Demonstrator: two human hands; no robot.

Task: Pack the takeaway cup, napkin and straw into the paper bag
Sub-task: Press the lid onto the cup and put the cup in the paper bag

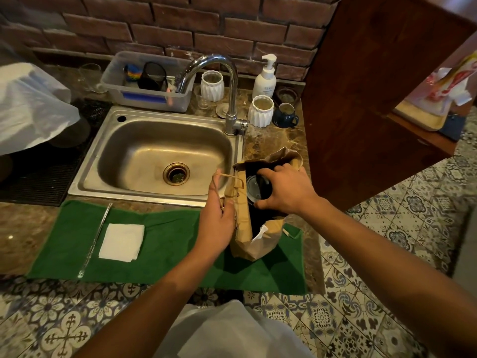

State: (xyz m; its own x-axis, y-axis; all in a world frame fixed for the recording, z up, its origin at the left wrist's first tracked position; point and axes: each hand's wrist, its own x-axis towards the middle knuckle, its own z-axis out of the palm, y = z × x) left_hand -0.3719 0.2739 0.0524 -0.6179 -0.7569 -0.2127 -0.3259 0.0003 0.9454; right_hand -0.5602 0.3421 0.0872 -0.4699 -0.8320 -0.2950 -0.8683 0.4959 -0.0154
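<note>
A brown paper bag (241,223) stands open on a green towel (167,244) at the counter's right. My left hand (216,220) grips the bag's left wall near its twine handle. My right hand (284,189) reaches into the bag's mouth, fingers curled around the takeaway cup (254,188), whose clear lid shows inside the dark opening. A white folded napkin (121,241) lies on the towel's left part. The wrapped straw (95,239) lies just left of the napkin, pointing away from me.
A steel sink (103,161) with a tall tap (232,94) lies behind the towel. White ribbed cups (260,111), a blue mug (285,115), a soap pump bottle (264,77) and a plastic tub (147,98) stand at the back. A wooden panel (361,99) rises at the right.
</note>
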